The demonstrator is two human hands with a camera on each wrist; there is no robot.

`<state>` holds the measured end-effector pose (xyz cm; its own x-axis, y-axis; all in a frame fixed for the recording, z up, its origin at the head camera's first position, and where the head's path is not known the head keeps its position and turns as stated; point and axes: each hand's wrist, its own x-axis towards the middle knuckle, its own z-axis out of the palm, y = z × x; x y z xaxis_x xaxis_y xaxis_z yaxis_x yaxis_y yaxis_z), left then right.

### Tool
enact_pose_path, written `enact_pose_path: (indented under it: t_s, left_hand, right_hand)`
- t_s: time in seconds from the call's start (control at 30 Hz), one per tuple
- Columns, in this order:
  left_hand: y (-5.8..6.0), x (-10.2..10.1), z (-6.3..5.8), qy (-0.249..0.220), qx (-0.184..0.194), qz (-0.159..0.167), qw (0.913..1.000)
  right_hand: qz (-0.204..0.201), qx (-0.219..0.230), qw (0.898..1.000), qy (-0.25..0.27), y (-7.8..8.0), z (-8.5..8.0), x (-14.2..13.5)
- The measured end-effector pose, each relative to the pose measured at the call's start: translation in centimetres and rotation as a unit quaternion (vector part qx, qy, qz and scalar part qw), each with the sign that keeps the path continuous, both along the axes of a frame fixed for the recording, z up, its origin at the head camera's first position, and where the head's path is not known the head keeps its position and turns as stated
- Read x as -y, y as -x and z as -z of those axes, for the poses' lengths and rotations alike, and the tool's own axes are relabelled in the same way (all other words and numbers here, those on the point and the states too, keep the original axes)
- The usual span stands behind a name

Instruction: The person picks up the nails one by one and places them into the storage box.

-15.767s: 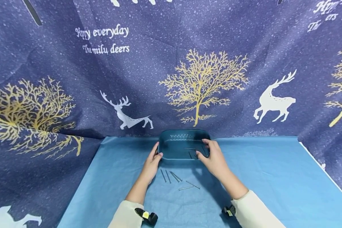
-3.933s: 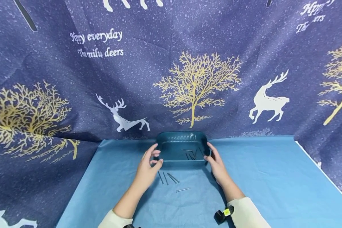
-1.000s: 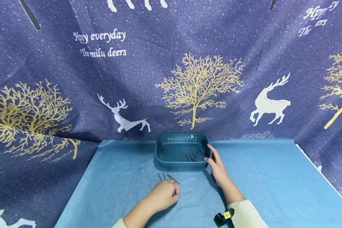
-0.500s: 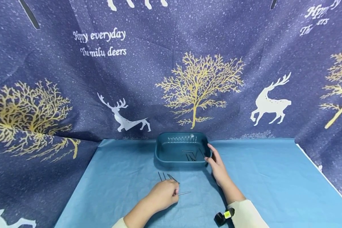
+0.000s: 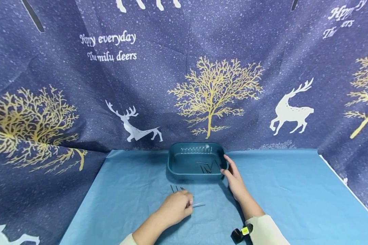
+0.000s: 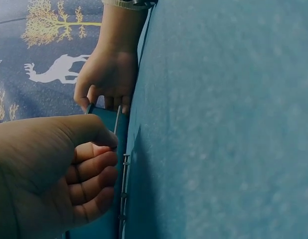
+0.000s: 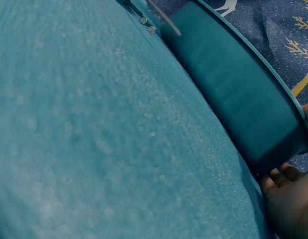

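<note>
My left hand [image 5: 176,207] pinches a nail [image 5: 198,205] between thumb and fingers, just above the cloth; its shaft points right. In the left wrist view this nail [image 6: 117,118] sticks out past the thumb tip. Beyond that hand several nails [image 5: 177,188] lie on the cloth, partly hidden by it. A teal rectangular tray [image 5: 184,176] stands at the back, with several nails [image 5: 206,168] lying loosely in its right half. At the tray's right end my right hand [image 5: 235,180] grips the front corner, thumb at the rim and fingers along the side.
Blue cloth [image 5: 282,190] covers the table and runs up to a dark blue hanging [image 5: 159,75] printed with trees and deer, close behind the tray. A small black device [image 5: 240,234] is strapped at the right sleeve.
Over several seconds my left hand left the tray's left end and took the single nail off the cloth. Just now that nail rose slightly. The right hand stays at the tray.
</note>
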<state>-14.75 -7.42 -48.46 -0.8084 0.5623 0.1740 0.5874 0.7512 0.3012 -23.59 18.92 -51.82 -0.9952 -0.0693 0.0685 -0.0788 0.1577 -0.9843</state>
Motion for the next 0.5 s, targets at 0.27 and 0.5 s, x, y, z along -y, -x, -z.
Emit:
enact_pose_path:
  t_s: [0.27,0.5]
  left_hand:
    - [0.4,0.3,-1.0,-0.040,-0.019,-0.028,0.9986]
    - [1.1,0.8,-2.0,-0.071,-0.039,-0.059,0.9950]
  right_hand:
    - [-0.001,0.001,1.000,0.002,0.0,-0.1,0.1]
    - [-0.002,0.002,1.000,0.004,-0.1,-0.1,0.1]
